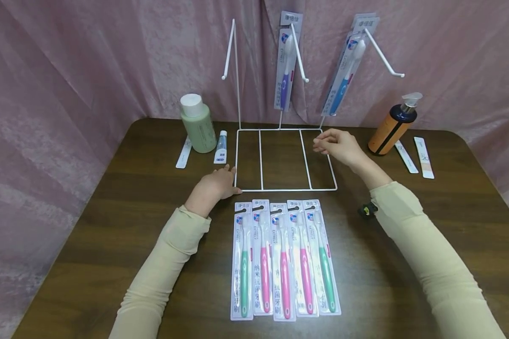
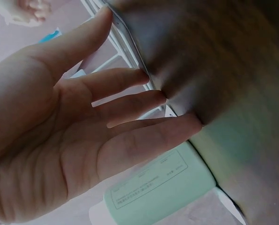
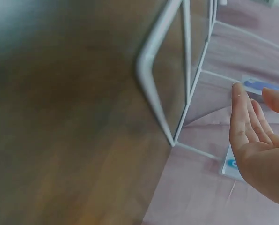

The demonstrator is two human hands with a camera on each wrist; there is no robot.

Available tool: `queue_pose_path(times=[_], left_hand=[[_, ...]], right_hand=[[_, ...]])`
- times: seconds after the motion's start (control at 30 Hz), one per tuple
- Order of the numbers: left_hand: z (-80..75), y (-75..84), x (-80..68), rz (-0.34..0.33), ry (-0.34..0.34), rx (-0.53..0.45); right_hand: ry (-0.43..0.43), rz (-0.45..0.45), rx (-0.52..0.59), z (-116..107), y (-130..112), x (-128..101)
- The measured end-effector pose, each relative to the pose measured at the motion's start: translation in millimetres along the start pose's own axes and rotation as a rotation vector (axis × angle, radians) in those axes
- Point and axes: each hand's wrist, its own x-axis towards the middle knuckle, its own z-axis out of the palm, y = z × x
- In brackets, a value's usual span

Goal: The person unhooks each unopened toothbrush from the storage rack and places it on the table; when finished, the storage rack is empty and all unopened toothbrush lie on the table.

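My left hand rests at the left front corner of a white wire display rack, fingers extended. In the left wrist view its fingertips meet the tabletop beside the wire. Over the rack's right side hovers my right hand, fingers loosely bent and holding nothing. Packaged toothbrushes hang from two of the rack's hooks: a purple one on the middle hook and a blue one on the right. The left hook is bare. Several packaged toothbrushes, pink and green, lie side by side before the rack.
A green bottle with a white cap and a small tube stand left of the rack. To the right are an orange pump bottle and flat white strips. A pink curtain hangs behind the table.
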Motion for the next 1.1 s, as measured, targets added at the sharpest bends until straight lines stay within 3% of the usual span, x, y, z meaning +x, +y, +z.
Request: queue_pose_path(times=[0.27, 0.53, 0.7, 0.87, 1.1], left_hand=[[2.8, -3.7, -0.1, -0.009, -0.009, -0.023], [5.7, -4.8, 3.7, -0.011, -0.015, -0.014], [5.3, -3.3, 4.4, -0.023, -0.014, -0.015], [5.0, -3.5, 4.4, -0.017, -0.003, -0.016], [3.5, -4.1, 3.3, -0.006, 0.009, -0.002]], right_hand=[[0.0, 0.002, 0.05, 12, -31, 40], [0.164, -0.052, -0.148, 22, -62, 66], [0.27, -0.109, -0.209, 22, -76, 77], [0.304, -0.153, -0.269, 19, -82, 85], [0.347, -0.196, -0.167, 25, -87, 92]])
